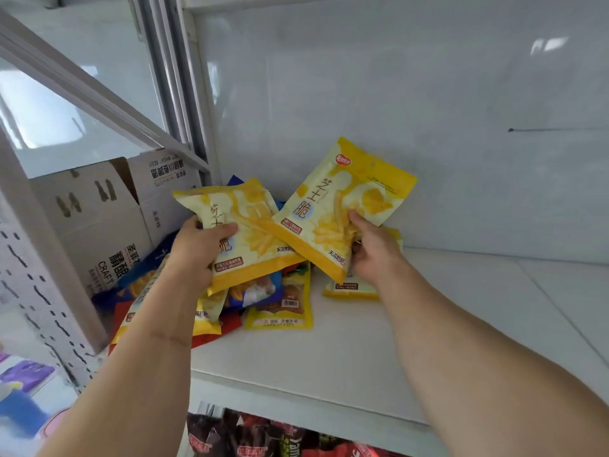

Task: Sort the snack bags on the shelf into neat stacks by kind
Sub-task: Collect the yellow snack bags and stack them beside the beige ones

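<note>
My left hand [194,250] grips a yellow-and-cream snack bag [245,225] by its left edge, held above a mixed pile of bags. My right hand [374,250] holds a second bag of the same kind [342,199], tilted up toward the back wall, its lower corner overlapping the first bag. Below my right hand lies another yellow bag [351,288] flat on the white shelf [412,341]. The pile under my left arm holds blue bags [255,291], a yellow bag with a barcode [283,311], red bags [230,324] and more yellow-cream ones.
Cardboard beer boxes [99,219] stand left of the pile beyond the shelf's perforated upright [43,291]. The white back wall [428,110] closes the shelf. Dark snack packs [263,437] hang on the level below. Bare shelf surface stretches to the right.
</note>
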Demonstrator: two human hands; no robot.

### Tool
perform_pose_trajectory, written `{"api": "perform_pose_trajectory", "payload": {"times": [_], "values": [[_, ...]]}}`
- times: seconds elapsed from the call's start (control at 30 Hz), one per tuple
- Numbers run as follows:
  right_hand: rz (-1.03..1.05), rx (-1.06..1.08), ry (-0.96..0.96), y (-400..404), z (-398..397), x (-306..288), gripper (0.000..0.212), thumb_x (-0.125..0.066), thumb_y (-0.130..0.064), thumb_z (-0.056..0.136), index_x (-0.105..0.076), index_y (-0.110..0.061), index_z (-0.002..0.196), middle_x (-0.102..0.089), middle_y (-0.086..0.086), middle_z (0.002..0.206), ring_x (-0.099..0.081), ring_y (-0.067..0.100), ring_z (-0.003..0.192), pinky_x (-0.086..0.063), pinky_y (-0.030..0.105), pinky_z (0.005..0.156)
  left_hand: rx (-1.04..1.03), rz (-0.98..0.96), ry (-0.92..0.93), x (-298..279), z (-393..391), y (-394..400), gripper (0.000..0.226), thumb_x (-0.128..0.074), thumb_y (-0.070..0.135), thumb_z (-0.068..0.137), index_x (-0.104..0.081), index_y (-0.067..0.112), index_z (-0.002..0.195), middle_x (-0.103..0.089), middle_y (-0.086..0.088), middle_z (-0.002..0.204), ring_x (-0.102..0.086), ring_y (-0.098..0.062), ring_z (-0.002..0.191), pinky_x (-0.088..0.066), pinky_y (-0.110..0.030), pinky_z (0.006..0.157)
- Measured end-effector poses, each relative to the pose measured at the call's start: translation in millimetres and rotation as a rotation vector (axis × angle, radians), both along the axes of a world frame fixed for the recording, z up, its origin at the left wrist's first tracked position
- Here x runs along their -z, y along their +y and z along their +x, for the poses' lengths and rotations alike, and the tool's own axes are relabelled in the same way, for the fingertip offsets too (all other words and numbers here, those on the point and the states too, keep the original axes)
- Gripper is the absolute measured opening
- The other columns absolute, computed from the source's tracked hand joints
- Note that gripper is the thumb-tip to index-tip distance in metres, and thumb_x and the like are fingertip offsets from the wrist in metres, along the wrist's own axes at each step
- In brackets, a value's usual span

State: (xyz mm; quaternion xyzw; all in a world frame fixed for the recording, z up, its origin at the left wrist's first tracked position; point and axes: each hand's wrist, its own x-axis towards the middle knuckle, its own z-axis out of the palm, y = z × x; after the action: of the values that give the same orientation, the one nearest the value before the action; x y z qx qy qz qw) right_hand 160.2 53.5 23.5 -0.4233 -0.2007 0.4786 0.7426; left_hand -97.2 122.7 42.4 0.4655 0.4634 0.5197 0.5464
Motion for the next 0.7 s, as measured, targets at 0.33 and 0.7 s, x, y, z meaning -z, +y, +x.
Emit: {"api": "perform_pose_trajectory", "payload": {"times": [0.33, 0.7], "values": [[-0.031, 0.241, -0.046, -144, 49, 4, 0.033, -0.072, -0.025, 0.089, -0.066, -0.011, 0.119, -0.075, 0.013, 0.105, -0.073, 0.03, 0.094, -0.058, 0.056, 0.08, 0.457, 0.039, 0.049, 17, 31, -103, 0.024, -0.072, 0.017, 0.091, -0.066, 0.016, 0.114, -0.078, -0.01, 0.101, -0.077, -0.03, 0.087, -0.061, -0.051, 0.078], [-0.107, 0.443, -0.253, -298, 153, 20, 0.025, -0.068, -0.029, 0.092, -0.067, -0.016, 0.114, -0.076, 0.01, 0.103, -0.074, 0.031, 0.094, -0.056, 0.056, 0.085, 0.602, 0.042, 0.024, 52, 131, -202, 0.023, -0.071, 0.023, 0.091, -0.068, 0.014, 0.113, -0.078, -0.011, 0.102, -0.075, -0.033, 0.09, -0.06, -0.052, 0.081]]}}
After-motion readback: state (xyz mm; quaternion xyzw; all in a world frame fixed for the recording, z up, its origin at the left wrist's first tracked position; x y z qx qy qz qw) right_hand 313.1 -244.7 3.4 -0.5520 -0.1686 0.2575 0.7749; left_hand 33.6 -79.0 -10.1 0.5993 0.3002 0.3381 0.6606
